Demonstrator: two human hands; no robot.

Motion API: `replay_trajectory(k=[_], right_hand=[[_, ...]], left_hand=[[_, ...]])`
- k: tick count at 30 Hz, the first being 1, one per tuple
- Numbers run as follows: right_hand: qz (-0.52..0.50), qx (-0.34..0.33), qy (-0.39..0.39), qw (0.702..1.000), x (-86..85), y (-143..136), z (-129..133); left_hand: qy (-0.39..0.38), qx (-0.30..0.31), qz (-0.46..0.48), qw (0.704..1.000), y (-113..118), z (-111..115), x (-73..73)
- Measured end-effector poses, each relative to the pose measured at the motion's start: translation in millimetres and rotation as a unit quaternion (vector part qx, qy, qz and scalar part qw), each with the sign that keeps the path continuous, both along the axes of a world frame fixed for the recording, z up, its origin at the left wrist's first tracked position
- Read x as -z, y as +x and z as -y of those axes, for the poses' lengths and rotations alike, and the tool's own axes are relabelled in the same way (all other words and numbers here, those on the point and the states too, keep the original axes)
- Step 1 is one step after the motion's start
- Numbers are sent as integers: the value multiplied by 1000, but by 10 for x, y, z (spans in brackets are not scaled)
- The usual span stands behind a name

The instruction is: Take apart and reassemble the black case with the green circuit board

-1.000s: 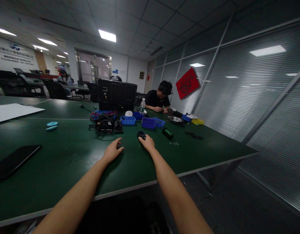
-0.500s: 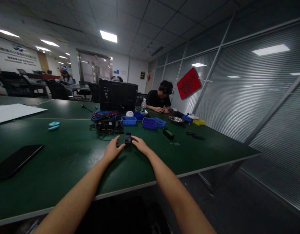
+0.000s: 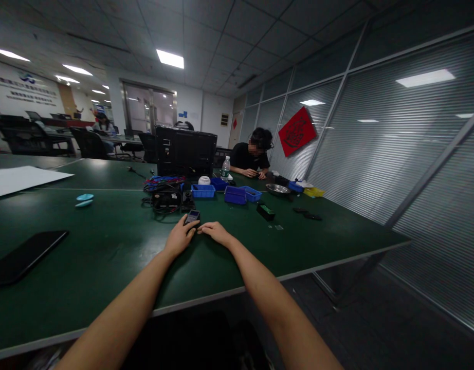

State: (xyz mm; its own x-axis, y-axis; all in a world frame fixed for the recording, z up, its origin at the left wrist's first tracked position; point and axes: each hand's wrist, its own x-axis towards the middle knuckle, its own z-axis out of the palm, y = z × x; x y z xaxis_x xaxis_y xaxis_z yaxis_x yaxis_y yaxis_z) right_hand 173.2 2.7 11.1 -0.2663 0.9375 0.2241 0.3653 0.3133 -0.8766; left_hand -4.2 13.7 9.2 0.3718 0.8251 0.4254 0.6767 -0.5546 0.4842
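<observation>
A small black device with a little screen (image 3: 193, 216) is tilted on the green table in front of me. My left hand (image 3: 178, 237) grips it from the left, with thumb and fingers along its sides. To the right, my right hand (image 3: 218, 233) points inward, its fingers drawn together by the device's lower corner. Whether those fingertips touch the device or pinch something small is hidden. Just behind the device stand a black boxy unit (image 3: 166, 199) and a bundle of coloured cables (image 3: 164, 182).
Blue trays (image 3: 203, 191), a white ball (image 3: 204, 180), a water bottle (image 3: 225, 168) and a monitor (image 3: 186, 151) stand farther back. A black and green box (image 3: 266, 211) lies right; a dark flat slab (image 3: 26, 254) lies left. A person (image 3: 252, 154) sits across the table.
The device has shifted left and turned from upright to tilted. My left hand has closed on it, and my right hand has moved left and lower, its fingers drawing together.
</observation>
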Motion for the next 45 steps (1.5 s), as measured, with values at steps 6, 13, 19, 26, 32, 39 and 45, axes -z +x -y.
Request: replay_trajectory(k=[6, 13, 19, 26, 32, 39, 45], right_hand=[[-8, 41, 3, 999, -16, 59, -1], [-27, 77, 1, 997, -47, 110, 9], [-29, 86, -1, 996, -20, 134, -21], [-43, 93, -10, 995, -12, 134, -28], [-38, 100, -18, 994, -33, 125, -18], [-32, 104, -15, 994, -22, 126, -27], [-28, 103, -11, 994, -14, 131, -32]], left_hand=[[13, -27, -34, 999, 21, 59, -10], [14, -115, -50, 992, -99, 91, -91], [1, -204, -71, 976, -367, 62, -166], [-26, -266, -75, 961, -723, 35, -242], [-78, -382, -5, 921, -1167, -30, -357], [-98, -489, 129, 857, -1595, -49, -368], [-107, -513, 173, 834, -1681, -101, -307]])
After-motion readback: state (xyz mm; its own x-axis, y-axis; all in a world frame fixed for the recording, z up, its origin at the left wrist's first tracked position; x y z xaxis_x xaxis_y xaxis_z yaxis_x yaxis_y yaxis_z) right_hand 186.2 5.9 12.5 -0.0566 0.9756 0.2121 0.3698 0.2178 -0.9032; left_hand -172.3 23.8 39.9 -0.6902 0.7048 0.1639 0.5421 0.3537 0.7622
